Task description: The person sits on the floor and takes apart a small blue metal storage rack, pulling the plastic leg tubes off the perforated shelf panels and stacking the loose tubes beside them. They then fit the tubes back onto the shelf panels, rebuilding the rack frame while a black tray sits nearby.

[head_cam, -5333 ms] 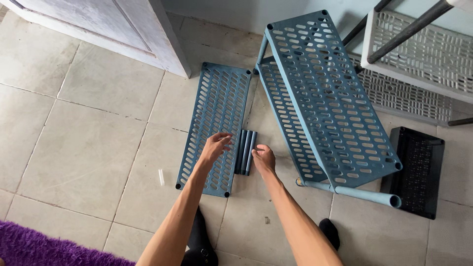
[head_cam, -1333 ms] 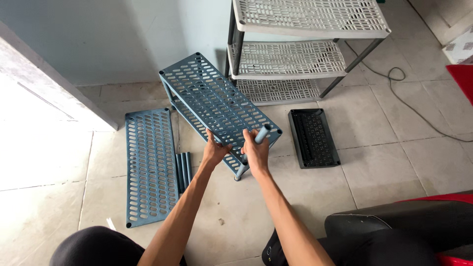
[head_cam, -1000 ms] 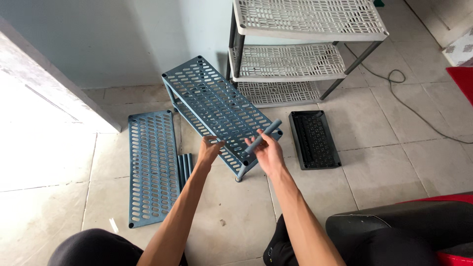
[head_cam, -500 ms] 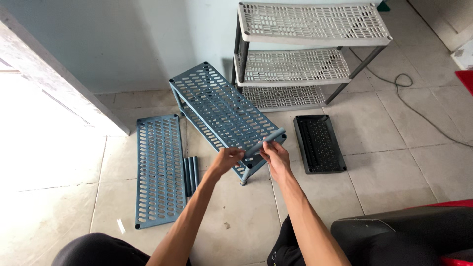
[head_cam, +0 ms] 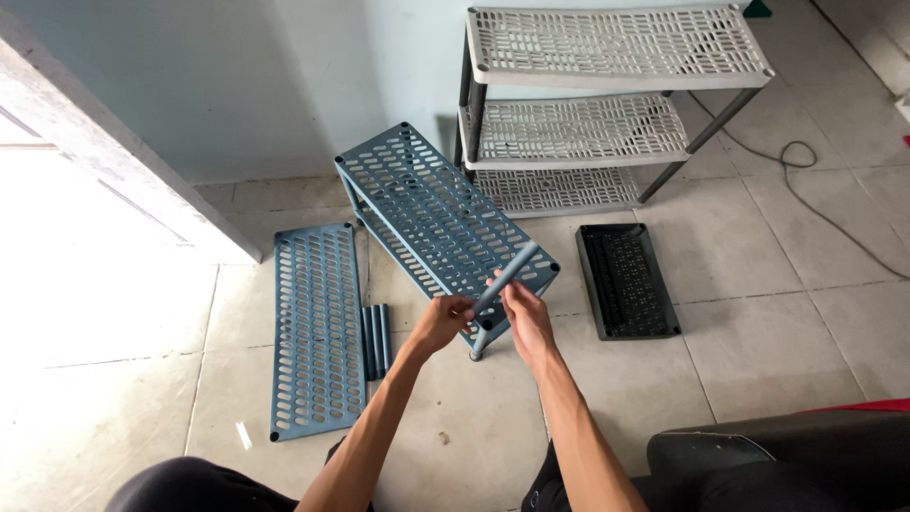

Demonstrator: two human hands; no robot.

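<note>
My right hand [head_cam: 521, 313] grips a short blue plastic tube [head_cam: 509, 272], held at a slant over the near corner of a blue perforated shelf unit [head_cam: 427, 213] that stands on the tiled floor. Right beside it, my left hand [head_cam: 444, 320] has its fingers curled at the tube's lower end, close to the shelf's corner socket. A loose blue perforated shelf panel [head_cam: 317, 327] lies flat on the floor to the left. Between that panel and the unit lie several spare blue tubes [head_cam: 376, 339], side by side.
A grey three-tier shelf rack [head_cam: 588, 104] stands against the wall behind. A black perforated panel [head_cam: 626, 280] lies on the floor to the right. A cable [head_cam: 806, 180] snakes across the tiles at far right. A dark seat [head_cam: 777, 465] sits at the lower right.
Since five seconds ago I took one tube from the floor and turned toward the shelf unit. In the last second both hands brought the tube down toward the unit's near corner.
</note>
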